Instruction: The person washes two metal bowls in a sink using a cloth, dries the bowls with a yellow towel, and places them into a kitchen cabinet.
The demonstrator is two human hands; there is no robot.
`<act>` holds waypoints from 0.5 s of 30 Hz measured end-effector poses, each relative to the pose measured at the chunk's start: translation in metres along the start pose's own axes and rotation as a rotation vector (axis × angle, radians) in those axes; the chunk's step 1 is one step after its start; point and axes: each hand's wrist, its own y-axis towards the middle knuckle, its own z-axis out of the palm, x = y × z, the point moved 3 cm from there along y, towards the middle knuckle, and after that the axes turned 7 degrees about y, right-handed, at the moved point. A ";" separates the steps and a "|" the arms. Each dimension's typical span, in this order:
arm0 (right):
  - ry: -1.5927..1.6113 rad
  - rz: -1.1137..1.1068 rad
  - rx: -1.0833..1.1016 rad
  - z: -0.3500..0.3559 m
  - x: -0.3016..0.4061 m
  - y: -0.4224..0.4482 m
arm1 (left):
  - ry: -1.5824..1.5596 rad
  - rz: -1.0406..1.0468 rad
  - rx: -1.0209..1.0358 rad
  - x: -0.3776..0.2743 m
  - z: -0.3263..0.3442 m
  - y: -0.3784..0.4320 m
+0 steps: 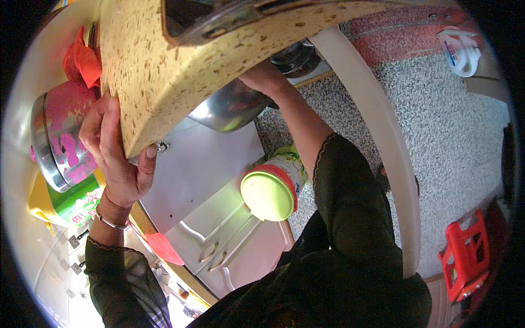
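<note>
My left hand (123,151) grips the corner of a speckled stone countertop (184,78), fingers on its top and thumb at its edge. A bracelet circles that wrist. Below the counter, my right hand (264,78) reaches in beside a shiny metal bowl or pot (231,106); the counter edge hides its fingers, so whether they hold anything does not show. Dark cookware (296,59) lies just beyond it. Near my left hand stands a pink-patterned metal canister (67,135) with a steel lid.
A lidded green bin (268,197) stands on the floor by white cabinet doors (229,233). A pale curved band (377,106) crosses at right, with a red plastic stool (467,256) and a white jug (459,53) beyond. A red cloth (84,59) and yellow-green container (76,201) are at left.
</note>
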 end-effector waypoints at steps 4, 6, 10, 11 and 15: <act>-0.114 -0.011 -0.053 -0.013 -0.032 0.009 | 0.017 -0.016 -0.020 0.000 -0.002 0.001; -0.151 -0.016 -0.079 -0.018 -0.044 0.013 | 0.023 -0.011 -0.017 0.002 -0.001 0.001; -0.216 -0.027 -0.122 -0.025 -0.063 0.015 | 0.017 0.000 -0.038 0.002 0.000 0.001; -0.232 -0.029 -0.132 -0.028 -0.067 0.014 | 0.005 0.002 -0.037 0.003 0.000 0.002; -0.294 -0.029 -0.159 -0.033 -0.081 0.003 | -0.006 -0.011 -0.028 0.006 0.000 -0.004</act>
